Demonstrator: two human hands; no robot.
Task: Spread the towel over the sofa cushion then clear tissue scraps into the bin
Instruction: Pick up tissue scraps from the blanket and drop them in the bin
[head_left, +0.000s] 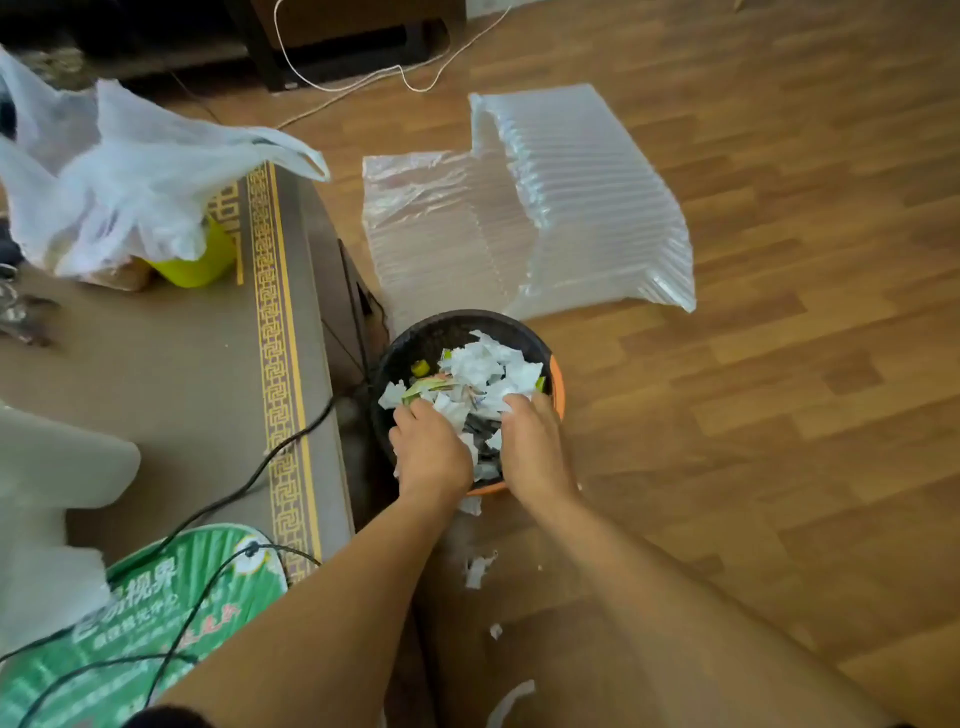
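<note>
- Your left hand (431, 447) and right hand (530, 441) are both down inside the round dark bin with the orange rim (557, 384), which stands on the brown wood-plank floor (779, 415) just beside the low table.
- The bin holds a heap of torn white tissue scraps (488, 371), mixed with a few yellow-green bits and a strip of printed paper.
- Your left fingers lie close together, palm down, pressing on the scraps at the near-left side of the bin; the fingertips are buried in the paper.
- Your right fingers curl down into the heap at the near-right side; you cannot tell whether they pinch a scrap or only push it.
- More small white scraps on the floor (478, 569) lie outside the bin, between your forearms and nearer to you.
- Behind the bin lies a clear inflated air-column packing sheet (571, 208), partly folded, touching the bin's far rim.
- On the grey-brown table with the gold fret border (275, 312) sits a thin white plastic bag (119, 176), open and crumpled, with a yellow-green tub (195, 267) half under it; what the tub holds is hidden.
- A green printed fan (156, 623) and black cables (234, 493) lie at the table's near end.
- The towel and sofa cushion are out of view.
</note>
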